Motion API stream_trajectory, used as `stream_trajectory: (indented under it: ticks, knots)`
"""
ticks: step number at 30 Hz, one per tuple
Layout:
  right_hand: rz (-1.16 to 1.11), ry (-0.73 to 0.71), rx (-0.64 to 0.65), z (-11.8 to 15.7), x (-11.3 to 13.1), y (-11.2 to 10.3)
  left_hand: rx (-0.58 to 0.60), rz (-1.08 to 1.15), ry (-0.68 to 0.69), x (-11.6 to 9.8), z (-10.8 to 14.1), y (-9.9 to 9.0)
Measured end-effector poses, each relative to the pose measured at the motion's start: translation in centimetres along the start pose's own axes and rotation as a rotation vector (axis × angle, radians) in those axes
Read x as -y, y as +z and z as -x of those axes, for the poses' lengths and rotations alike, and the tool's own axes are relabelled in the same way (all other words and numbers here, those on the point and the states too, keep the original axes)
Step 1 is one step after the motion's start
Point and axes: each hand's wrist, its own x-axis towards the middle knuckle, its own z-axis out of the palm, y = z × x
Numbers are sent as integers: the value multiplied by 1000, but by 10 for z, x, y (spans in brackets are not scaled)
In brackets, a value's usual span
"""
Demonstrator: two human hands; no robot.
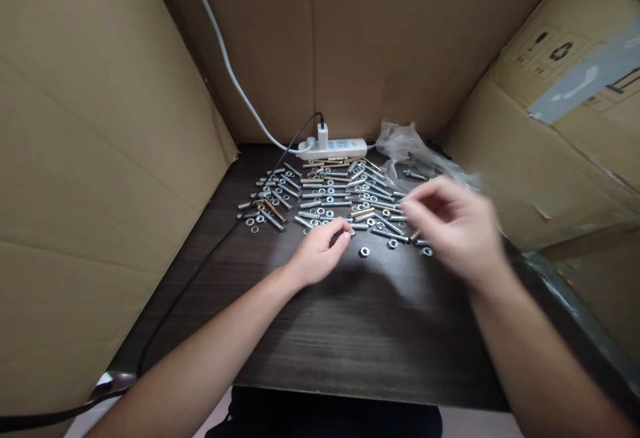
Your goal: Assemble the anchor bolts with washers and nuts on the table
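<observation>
My left hand (320, 253) rests low over the dark table at the front of the bolt rows, thumb and forefinger pinched. A small shiny metal bit shows at its fingertips, too little to name. To the right, my right hand (453, 228) is raised and blurred by motion, its fingers closed in a pinch; what they hold, if anything, cannot be made out. Between the hands lie a hex nut (365, 251), another nut (393, 244) and a nut (426, 251) near the right wrist. A long silver bolt (389, 235) lies just behind them.
Several bolts, sleeves, nuts and washers (249, 222) lie in rows across the dark table (300, 345). Behind them stands a white power strip (345, 149) with a charger (323, 137). A black cable (200, 266) crosses the left side. A clear plastic bag (400, 141) lies back right; cardboard walls (100, 125) enclose the table.
</observation>
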Motion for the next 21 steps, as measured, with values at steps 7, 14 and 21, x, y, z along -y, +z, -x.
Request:
stream_trajectory:
  ticks: [7,14,21]
  knots:
    - [-45,-48,145,22,-19,52,9,29,-13,0,-2,-2]
    - [-94,-96,177,25,-24,46,15,75,-21,0,-1,-2]
    - [-74,-201,237,25,-31,41,29,209,-56,1,-1,-2]
